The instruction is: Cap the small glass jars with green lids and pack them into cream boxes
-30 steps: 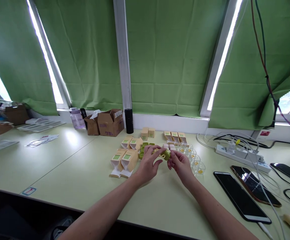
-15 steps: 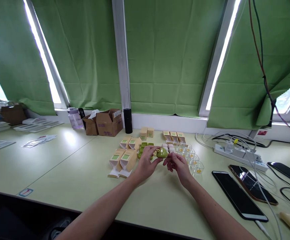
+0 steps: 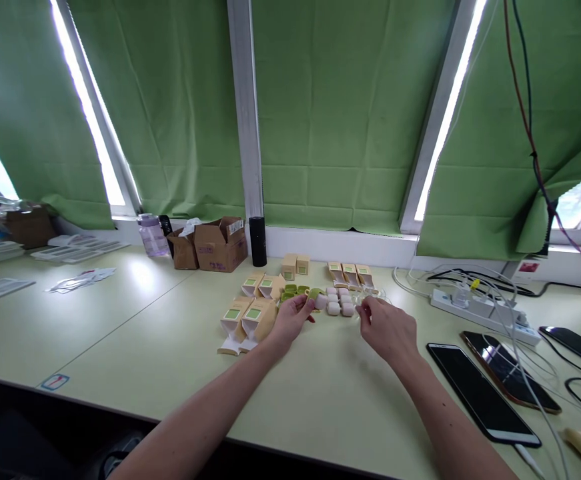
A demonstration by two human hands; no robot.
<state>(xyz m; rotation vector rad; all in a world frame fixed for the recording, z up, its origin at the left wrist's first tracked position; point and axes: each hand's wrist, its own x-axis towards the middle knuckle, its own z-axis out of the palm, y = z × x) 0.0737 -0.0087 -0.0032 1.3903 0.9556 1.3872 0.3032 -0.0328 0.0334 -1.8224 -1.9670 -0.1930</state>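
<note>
Between the fingers of my left hand (image 3: 293,319) is a small green case (image 3: 314,293) with a pale, rounded face showing at its right. Several pale pink-white rounded blocks (image 3: 333,308) sit in rows just beyond and to the right of it. My right hand (image 3: 389,328) is closed, its fingers curled down at the right end of these blocks, by the clear plastic cups (image 3: 381,295). The hand covers most of the cups, and whatever its fingertips hold is hidden. More green cases (image 3: 294,289) lie behind my left hand.
Open kraft boxes with green labels (image 3: 259,316) stand left of my hands. Others (image 3: 349,275) stand at the back. Brown cartons (image 3: 220,245) and a black cylinder (image 3: 257,241) are by the wall. Phones (image 3: 480,390), a power strip (image 3: 483,315) and loose cables lie to the right.
My right hand has left the green case and moved right to the clear cups, fingers turned down. My left hand keeps the case, now turned, and sits slightly left. The pale blocks are uncovered.
</note>
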